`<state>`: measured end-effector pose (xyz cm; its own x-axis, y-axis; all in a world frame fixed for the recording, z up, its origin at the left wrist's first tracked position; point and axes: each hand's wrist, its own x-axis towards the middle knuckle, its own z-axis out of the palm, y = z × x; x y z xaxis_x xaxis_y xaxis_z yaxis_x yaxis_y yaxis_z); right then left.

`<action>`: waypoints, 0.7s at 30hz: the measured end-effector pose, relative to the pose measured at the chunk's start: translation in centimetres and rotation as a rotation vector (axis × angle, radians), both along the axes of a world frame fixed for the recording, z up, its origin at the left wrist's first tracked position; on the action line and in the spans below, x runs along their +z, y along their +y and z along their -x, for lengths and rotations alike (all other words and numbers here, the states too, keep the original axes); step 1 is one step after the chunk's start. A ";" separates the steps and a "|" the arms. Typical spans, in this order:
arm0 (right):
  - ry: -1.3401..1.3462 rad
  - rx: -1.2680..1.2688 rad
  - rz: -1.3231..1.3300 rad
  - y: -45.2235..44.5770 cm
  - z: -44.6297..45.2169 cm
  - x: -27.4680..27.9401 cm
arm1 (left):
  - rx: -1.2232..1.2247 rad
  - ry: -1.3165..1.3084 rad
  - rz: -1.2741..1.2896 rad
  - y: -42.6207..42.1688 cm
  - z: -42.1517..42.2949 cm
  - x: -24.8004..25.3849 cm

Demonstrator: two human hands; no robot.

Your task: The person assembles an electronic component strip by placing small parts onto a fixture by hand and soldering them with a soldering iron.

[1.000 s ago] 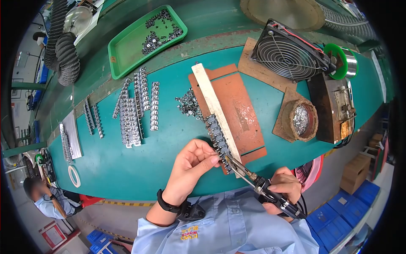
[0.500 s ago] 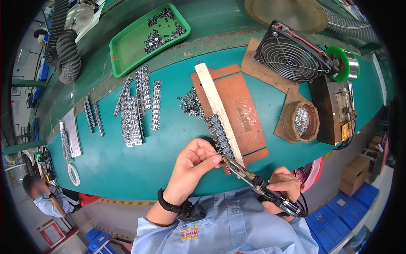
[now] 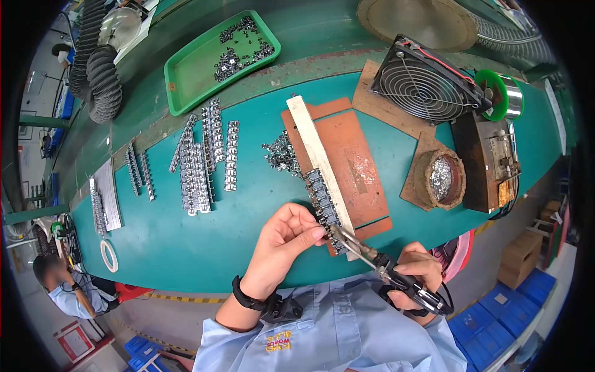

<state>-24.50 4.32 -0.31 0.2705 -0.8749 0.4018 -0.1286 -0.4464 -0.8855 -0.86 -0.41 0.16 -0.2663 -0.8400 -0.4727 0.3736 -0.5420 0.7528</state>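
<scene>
A row of dark components [image 3: 321, 201] lies along a pale wooden bar [image 3: 319, 146] on a reddish-brown board [image 3: 359, 167]. My left hand [image 3: 286, 239] is closed at the row's lower left side, thumb and forefinger pinched; what lies between the fingertips is too small to make out. Wrapped round the black handle of a soldering iron [image 3: 403, 279] is my right hand [image 3: 419, 273]. The iron's metal tip meets the row near its lower end, close to my left fingertips. Loose small metal parts [image 3: 282, 155] are heaped left of the board.
Metal strips [image 3: 195, 177] lie to the left, with a tape ring [image 3: 108, 255] nearer the edge. A green tray [image 3: 192, 68] of small parts stands behind. On the right are a fan [image 3: 427, 84], a round pot [image 3: 443, 177] and a solder spool [image 3: 505, 93]. Another person [image 3: 71, 288] sits far left.
The iron in my right hand has shifted slightly, its tip lifting off and returning to the row a little to the right. My left hand has stayed almost still.
</scene>
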 end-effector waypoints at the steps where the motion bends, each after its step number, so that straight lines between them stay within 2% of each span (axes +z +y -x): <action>1: -0.015 -0.043 0.020 0.2 0.0 -0.2 | 0.002 0.001 -0.001 0.0 0.0 0.1; 7: -0.175 -0.277 0.002 0.8 -1.1 -1.7 | -0.001 0.015 0.006 0.0 0.1 0.2; 10: -0.232 -0.398 -0.226 -0.5 -2.6 -1.1 | 0.002 0.008 0.010 0.1 0.0 0.2; 15: -0.228 -0.362 -0.248 -0.9 -2.4 -1.0 | 0.003 0.021 0.016 0.1 0.0 0.3; 19: -0.222 -0.346 -0.254 -0.6 -2.0 -1.3 | -0.035 -0.068 0.060 -0.2 -0.8 1.0; 21: -0.213 -0.341 -0.260 -0.5 -2.0 -1.1 | -0.122 -0.496 0.287 -0.7 -2.2 1.6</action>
<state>-22.52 3.79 -1.38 -0.1143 -0.9782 0.1735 -0.0333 -0.1708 -0.9847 1.34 -1.12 1.76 -0.1744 -0.9300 -0.3236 -0.1132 -0.3076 0.9448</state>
